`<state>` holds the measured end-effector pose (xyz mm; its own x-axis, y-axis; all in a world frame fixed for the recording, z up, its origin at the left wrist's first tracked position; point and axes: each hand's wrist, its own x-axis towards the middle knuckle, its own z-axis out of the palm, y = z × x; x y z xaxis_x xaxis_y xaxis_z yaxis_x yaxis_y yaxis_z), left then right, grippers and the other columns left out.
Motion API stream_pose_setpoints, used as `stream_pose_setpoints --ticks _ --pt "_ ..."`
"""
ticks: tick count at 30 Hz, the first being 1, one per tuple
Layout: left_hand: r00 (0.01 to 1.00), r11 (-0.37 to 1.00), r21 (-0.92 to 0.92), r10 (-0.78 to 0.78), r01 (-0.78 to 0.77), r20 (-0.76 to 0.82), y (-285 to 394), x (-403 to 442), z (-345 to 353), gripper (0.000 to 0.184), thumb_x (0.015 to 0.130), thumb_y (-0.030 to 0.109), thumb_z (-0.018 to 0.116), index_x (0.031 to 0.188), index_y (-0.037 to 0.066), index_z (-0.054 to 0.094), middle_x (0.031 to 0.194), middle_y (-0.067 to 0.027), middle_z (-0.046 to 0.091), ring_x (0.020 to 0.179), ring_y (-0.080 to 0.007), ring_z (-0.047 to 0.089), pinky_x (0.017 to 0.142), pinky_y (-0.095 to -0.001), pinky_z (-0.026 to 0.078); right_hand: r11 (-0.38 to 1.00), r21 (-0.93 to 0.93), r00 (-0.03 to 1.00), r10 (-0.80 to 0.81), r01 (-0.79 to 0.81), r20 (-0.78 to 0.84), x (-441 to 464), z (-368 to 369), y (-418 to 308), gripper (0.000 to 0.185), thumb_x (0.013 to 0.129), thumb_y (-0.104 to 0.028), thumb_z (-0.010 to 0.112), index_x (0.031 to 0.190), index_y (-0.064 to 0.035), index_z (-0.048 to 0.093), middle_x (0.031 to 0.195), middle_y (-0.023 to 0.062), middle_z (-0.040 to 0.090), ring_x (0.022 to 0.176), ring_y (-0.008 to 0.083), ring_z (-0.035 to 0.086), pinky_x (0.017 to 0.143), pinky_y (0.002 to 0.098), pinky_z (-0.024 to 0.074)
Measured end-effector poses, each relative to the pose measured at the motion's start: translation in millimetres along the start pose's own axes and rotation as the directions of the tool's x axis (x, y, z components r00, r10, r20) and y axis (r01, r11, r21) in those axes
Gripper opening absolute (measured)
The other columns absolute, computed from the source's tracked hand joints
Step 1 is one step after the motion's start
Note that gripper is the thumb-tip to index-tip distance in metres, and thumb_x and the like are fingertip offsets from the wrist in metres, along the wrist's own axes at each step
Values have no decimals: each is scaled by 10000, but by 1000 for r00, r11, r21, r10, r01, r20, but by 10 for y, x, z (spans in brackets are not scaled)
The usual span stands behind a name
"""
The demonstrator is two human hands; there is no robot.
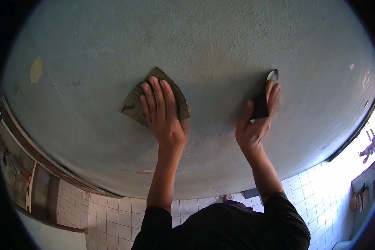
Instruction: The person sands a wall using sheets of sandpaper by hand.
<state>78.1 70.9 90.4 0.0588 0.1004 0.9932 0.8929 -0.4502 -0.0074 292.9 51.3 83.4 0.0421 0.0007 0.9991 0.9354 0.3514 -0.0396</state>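
My left hand [164,108] presses a brownish sheet [133,104] flat against the grey-green wall [212,46]. Its fingers lie stretched over the sheet, and the thumb is partly behind the sheet's right edge. To the right, my right hand [257,118] grips a dark, folded sheet [261,104] between thumb and fingers, at the wall. That sheet curls at its top, where a lighter side shows.
White floor tiles [116,212] lie below the wall. A yellowish bare patch [36,70] marks the wall at left. At far left is a wooden frame [41,154]; bright light comes through an opening [362,146] at right.
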Motion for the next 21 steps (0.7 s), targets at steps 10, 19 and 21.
stream_pose_setpoints --ticks 10,19,21 --pt "959 985 27 158 -169 234 162 -1713 280 624 1089 408 317 1519 -15 477 1590 -255 417 1490 -460 350 1217 -608 223 966 23 926 -253 257 282 -977 -61 237 410 999 -38 525 1389 71 589 1518 263 509 1497 428 369 1234 619 205" --pt "983 982 -75 175 -171 48 160 606 -47 581 955 103 511 1533 51 482 1616 -114 438 1496 -330 400 1223 -523 318 942 151 928 -324 299 186 671 95 -52 439 995 20 516 1430 5 576 1548 175 506 1512 337 368 1241 558 275" --pt "980 988 -83 140 -129 144 142 93 -85 544 985 127 478 1525 75 505 1592 -111 474 1485 -308 420 1221 -497 331 937 150 902 -344 315 259 22 53 84 404 1005 -11 519 1399 -8 610 1527 162 534 1498 322 397 1237 553 292"
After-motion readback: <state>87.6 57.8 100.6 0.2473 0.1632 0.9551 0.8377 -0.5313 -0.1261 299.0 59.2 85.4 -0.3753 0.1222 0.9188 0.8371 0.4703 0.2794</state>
